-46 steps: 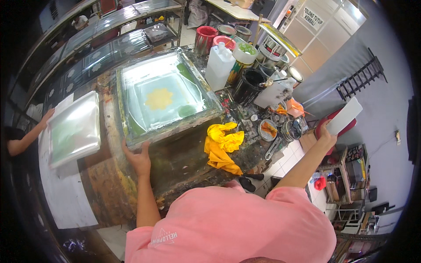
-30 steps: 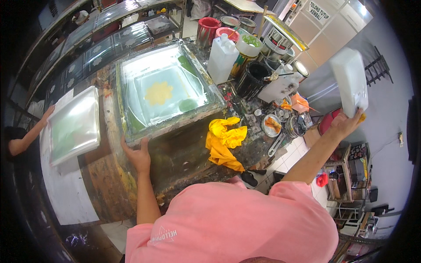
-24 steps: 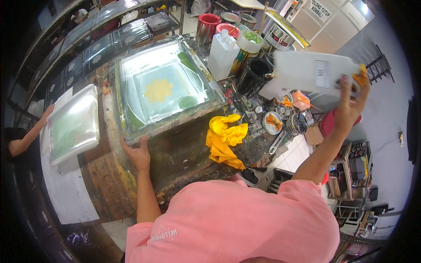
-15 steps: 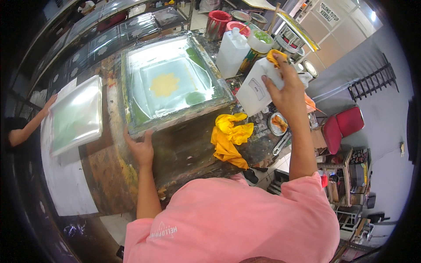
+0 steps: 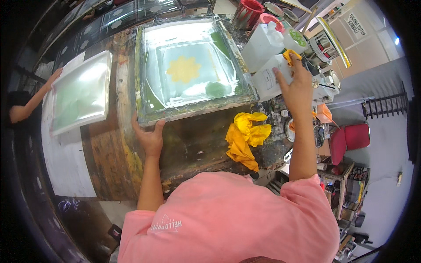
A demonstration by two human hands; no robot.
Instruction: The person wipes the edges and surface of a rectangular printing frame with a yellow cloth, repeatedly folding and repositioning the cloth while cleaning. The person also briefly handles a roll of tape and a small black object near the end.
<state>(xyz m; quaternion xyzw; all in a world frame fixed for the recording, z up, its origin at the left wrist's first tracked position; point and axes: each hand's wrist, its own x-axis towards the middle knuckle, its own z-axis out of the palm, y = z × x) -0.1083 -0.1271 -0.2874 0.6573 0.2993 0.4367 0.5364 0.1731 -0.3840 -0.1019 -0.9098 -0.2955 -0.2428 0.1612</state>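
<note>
My left hand [image 5: 150, 136] grips the near left corner of a screen-printing frame [image 5: 199, 113], its thumb along the near edge. The frame's mesh shows a yellow flower-like shape, with green areas near its rim. At the right, my right hand [image 5: 297, 87] closes on an orange cloth [image 5: 290, 57] at the top of a white plastic jug [image 5: 268, 79]. My right thumb lies near the jug's side, and the hand hides part of the jug. Bunched yellow cloth [image 5: 248, 136] lies on the stained table between my arms.
Another person's hand [image 5: 53, 79] touches a second, pale framed screen [image 5: 83, 94] at left. Behind my right hand crowd another white jug [image 5: 262, 46], a red paint can [image 5: 248, 14] and several other cans. A red chair [image 5: 356, 136] stands at right.
My right hand and the jug have shifted a little toward the frame's near right corner, the cloth still in my fingers. My left hand stays at the frame corner. The view has shifted.
</note>
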